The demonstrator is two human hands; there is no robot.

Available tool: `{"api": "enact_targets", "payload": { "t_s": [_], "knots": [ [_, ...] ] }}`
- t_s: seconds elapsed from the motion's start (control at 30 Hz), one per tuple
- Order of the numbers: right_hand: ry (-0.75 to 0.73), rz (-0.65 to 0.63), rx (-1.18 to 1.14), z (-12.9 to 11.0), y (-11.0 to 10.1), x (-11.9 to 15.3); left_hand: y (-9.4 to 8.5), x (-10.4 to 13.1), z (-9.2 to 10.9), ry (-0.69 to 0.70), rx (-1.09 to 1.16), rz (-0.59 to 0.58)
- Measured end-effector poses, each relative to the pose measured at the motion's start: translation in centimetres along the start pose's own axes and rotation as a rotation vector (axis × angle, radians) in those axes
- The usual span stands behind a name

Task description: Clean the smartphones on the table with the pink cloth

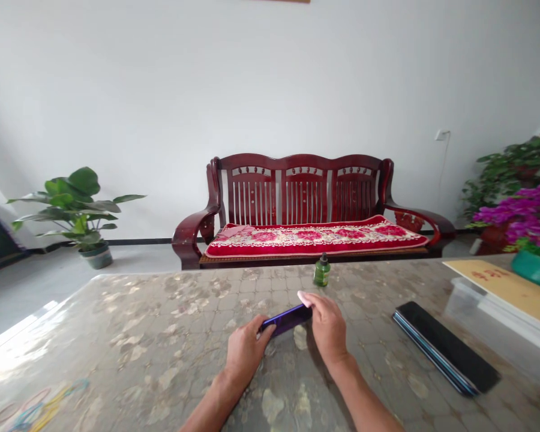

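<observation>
A shiny purple-blue smartphone (288,320) is held tilted over the table in front of me. My left hand (247,347) grips its left end, thumb on the near side. At the other end my right hand (328,326) is closed on a small white wiping pad (304,299), pinched against the phone's far right corner. Whether the pad is cotton or tissue I cannot tell. Just beyond, a small green bottle (322,271) with a black cap stands upright. To the right of my hands lies a stack of several phones (447,348), the top one dark.
The table (175,336) has a patterned clear cover. Rubber bands (42,411) lie at its near left. At right are a clear plastic box (490,330), a yellow board (508,285) and purple flowers (526,216). A red wooden bench (303,198) stands behind.
</observation>
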State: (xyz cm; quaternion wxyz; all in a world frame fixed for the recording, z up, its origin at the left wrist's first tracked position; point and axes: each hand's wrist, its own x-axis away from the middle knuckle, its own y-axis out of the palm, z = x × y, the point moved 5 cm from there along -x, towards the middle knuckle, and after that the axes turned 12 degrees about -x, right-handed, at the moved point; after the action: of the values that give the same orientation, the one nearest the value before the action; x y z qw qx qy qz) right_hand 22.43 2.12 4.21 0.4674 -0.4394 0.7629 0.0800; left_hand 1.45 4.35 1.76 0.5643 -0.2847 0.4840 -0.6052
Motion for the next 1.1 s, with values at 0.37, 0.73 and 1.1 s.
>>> {"api": "enact_targets", "payload": {
  "t_s": [0.37, 0.73, 1.1],
  "knots": [
    [0.343, 0.148, -0.248, 3.8, 0.6, 1.1, -1.5, -1.9, 4.7, 0.252, -0.424, -0.055],
    [0.266, 0.214, -0.294, 2.5, -0.1, 0.7, -0.8, -2.5, 6.4, 0.241, -0.334, 0.019],
    [-0.099, 0.062, -0.137, -4.4, -0.6, -2.2, -0.5, -1.0, 2.9, 0.114, 0.123, 0.295]
  ]
}}
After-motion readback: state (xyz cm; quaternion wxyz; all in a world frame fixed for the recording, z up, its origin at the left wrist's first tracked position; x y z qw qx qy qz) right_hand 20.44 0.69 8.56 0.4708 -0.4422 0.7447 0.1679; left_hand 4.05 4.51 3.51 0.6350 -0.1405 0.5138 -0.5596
